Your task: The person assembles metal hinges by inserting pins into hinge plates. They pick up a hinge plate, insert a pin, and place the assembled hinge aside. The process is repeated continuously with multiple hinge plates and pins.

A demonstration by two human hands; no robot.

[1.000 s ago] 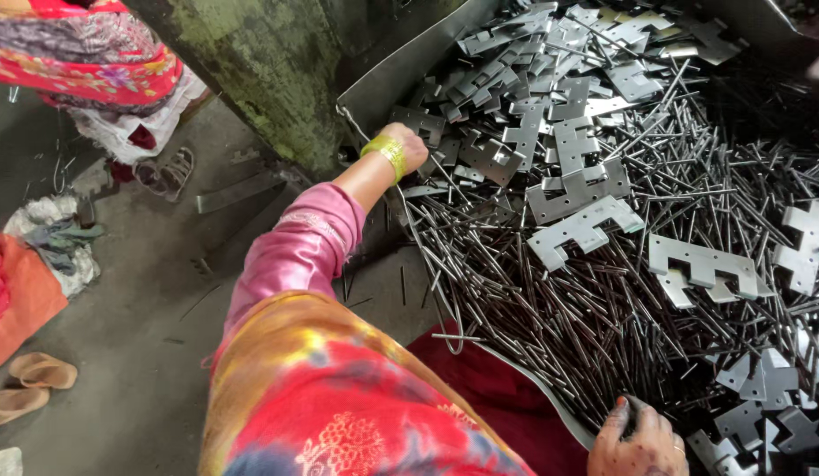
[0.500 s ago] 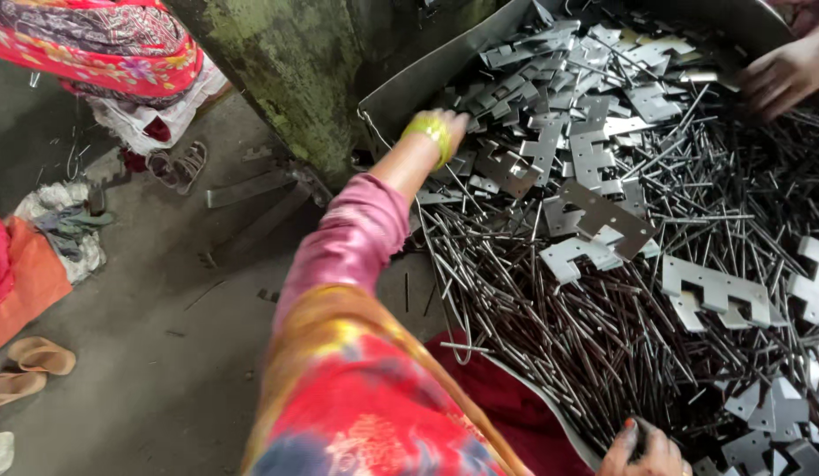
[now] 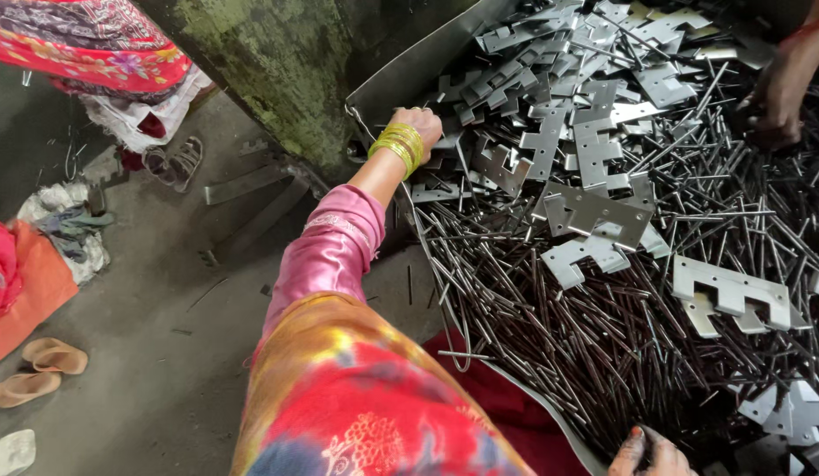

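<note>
Her left hand [image 3: 418, 128], fingers curled onto the flat metal plates [image 3: 595, 211] at upper centre, reaches into a tray [image 3: 409, 66] heaped with plates and thin rods [image 3: 550, 317] beyond counting. Right hand [image 3: 652, 451], bottom edge: fingers' state unclear. Two sandals [image 3: 39, 370] lower left.

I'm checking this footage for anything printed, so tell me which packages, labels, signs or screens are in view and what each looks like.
None in view: only a metal tray heaped with thin steel rods and notched flat metal plates, all unmarked.
</note>
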